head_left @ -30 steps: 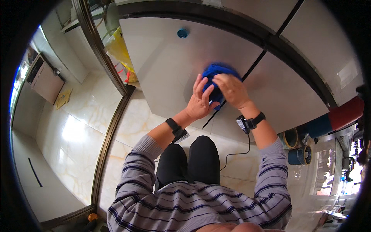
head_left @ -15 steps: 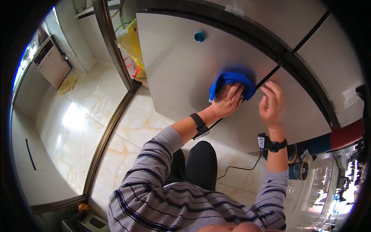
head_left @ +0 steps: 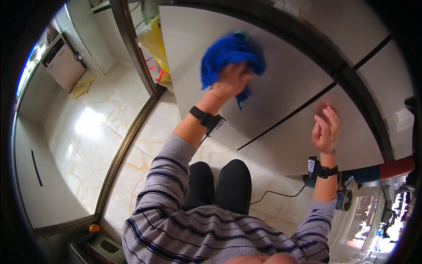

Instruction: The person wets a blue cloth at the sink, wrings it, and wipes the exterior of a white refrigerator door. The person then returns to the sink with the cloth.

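My left hand [head_left: 231,81] presses a blue cloth [head_left: 226,55] against the smooth grey left door panel [head_left: 285,70]; its fingers are blurred by motion. The cloth is bunched over the hand, with a loose corner hanging below it. At the cloth's upper edge a small round teal thing [head_left: 240,35] on the panel is partly covered. My right hand [head_left: 325,132] is at the right door panel [head_left: 351,141], its fingers apart and slightly bent, holding nothing. I cannot tell whether its fingertips touch the panel.
A dark gap [head_left: 288,115] divides the two panels, with a dark curved frame [head_left: 307,48] above them. Left of the panels hangs a yellow plastic bag [head_left: 151,39] beside a brown door frame [head_left: 121,163]. A black cable [head_left: 281,192] runs from the right wrist strap [head_left: 327,171].
My left hand has swept the blue cloth up and to the left over the panel, reaching the teal thing. My right hand has shifted a little right and down in the picture.
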`<state>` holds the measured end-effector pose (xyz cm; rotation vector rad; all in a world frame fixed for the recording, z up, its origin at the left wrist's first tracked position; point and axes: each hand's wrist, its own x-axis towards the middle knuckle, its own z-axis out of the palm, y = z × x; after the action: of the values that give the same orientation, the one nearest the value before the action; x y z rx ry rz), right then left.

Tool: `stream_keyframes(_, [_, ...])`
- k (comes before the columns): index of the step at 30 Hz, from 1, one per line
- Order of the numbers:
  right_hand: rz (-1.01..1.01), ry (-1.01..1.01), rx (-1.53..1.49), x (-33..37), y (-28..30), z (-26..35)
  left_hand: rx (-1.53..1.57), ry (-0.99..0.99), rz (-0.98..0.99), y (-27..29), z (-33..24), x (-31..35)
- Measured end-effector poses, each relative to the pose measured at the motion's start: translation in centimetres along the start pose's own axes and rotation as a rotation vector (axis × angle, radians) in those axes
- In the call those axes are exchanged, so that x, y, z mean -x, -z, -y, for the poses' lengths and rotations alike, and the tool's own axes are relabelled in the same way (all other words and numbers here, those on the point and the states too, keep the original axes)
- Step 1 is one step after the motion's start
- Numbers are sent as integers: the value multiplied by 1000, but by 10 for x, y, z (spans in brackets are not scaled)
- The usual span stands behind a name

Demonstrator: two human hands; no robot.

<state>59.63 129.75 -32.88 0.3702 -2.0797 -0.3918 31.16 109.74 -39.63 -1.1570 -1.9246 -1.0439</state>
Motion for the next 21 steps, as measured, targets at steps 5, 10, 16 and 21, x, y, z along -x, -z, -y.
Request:
stream_keyframes(5, [-13, 38, 53, 5, -2, -2, -370, 115, -238, -1, 65, 15])
stream_keyframes(10, [-32, 57, 90, 5, -1, 1, -53, 347, -538, -8, 68, 33])
stream_keyframes(16, [-16, 68, 123, 4, 0, 2, 124, 593, -597, -32, 82, 75])
stream_keyframes(21, [-5, 33, 126, 3, -2, 4, 237, 671, -624, -58, 73, 114])
